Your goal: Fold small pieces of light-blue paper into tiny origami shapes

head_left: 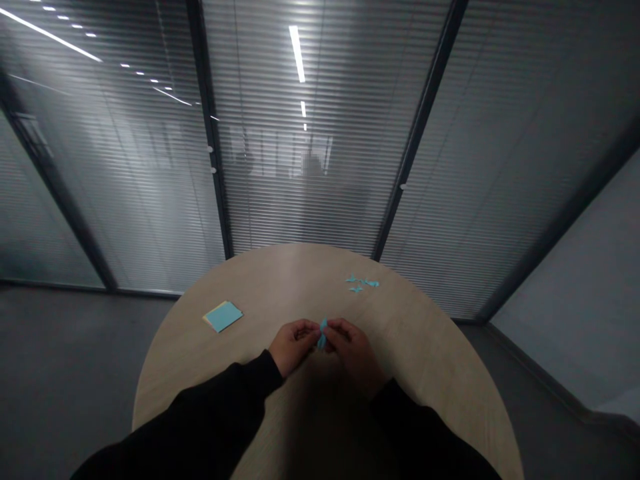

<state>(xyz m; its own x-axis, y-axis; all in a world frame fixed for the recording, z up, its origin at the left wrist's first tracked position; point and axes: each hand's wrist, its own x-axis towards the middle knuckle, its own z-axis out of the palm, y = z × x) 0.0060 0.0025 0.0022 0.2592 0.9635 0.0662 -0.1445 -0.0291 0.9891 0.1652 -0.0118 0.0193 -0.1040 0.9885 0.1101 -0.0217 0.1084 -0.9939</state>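
Observation:
Both of my hands meet above the middle of the round wooden table (280, 280). Between their fingertips is a small piece of folded light-blue paper (323, 335), partly hidden by my fingers. My left hand (293, 347) pinches it from one side, and my right hand (354, 353) pinches it from the other. To the left lies a square pad of light-blue sticky notes (223, 317). Several small folded blue paper shapes (361, 283) rest near the far right edge, apart from my hands.
The table's curved edge runs around my hands, with a grey floor beyond it. Glass partitions with slatted blinds and dark metal frames (420, 127) stand behind the table. Black sleeves cover both of my forearms.

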